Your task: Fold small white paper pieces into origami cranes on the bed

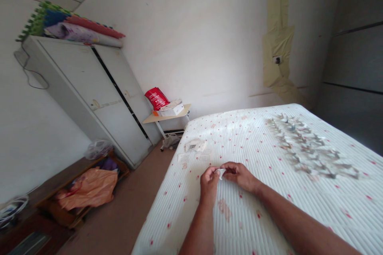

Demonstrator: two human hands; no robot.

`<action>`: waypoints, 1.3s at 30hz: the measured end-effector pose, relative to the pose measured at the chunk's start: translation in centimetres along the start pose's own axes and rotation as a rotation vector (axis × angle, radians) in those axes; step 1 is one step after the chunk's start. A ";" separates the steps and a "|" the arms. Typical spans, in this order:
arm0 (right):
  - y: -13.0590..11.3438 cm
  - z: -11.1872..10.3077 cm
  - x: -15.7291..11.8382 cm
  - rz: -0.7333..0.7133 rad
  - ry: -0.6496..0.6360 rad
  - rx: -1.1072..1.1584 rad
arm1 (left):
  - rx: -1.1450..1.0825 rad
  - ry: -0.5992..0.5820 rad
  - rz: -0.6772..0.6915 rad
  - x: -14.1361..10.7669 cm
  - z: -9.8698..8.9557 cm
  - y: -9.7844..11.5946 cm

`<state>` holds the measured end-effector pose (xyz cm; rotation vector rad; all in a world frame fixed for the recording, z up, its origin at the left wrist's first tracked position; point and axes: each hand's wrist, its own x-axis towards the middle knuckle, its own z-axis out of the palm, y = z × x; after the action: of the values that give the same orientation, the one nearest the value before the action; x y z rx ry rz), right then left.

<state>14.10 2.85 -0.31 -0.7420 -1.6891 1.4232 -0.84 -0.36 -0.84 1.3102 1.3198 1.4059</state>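
Note:
A small piece of white paper (pixel 220 173) is pinched between my two hands, above the white quilted mattress (pixel 248 215) with red dots. My left hand (pixel 208 181) grips its left side between thumb and fingers. On the paper's right side are the closed fingertips of my right hand (pixel 237 175). Beyond my hands, printed sheets (pixel 205 155) and a crumpled white packet (pixel 196 145) lie near the mattress's left edge. Many small folded grey-white pieces (pixel 311 145) stand in rows on the right part of the mattress.
A small table (pixel 167 118) with a red bag (pixel 156 99) and white box (pixel 173 109) stands past the mattress. At left are a tall grey cabinet (pixel 86 83) and a low wooden unit with an orange plastic bag (pixel 92 187).

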 end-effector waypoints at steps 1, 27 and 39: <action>-0.1 0.0 0.0 -0.003 0.002 -0.002 | -0.006 0.000 -0.001 0.0 0.0 0.1; -1.1 1.1 -0.4 -0.301 0.096 -0.961 | -0.004 0.026 0.056 0.2 0.5 -0.4; -1.7 1.9 -0.4 -0.416 0.220 -1.166 | 0.078 0.092 0.057 0.2 0.4 -0.5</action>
<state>12.75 1.18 1.12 -0.9900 -2.2444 -0.0423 -0.55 -0.05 -1.29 1.3576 1.4208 1.4826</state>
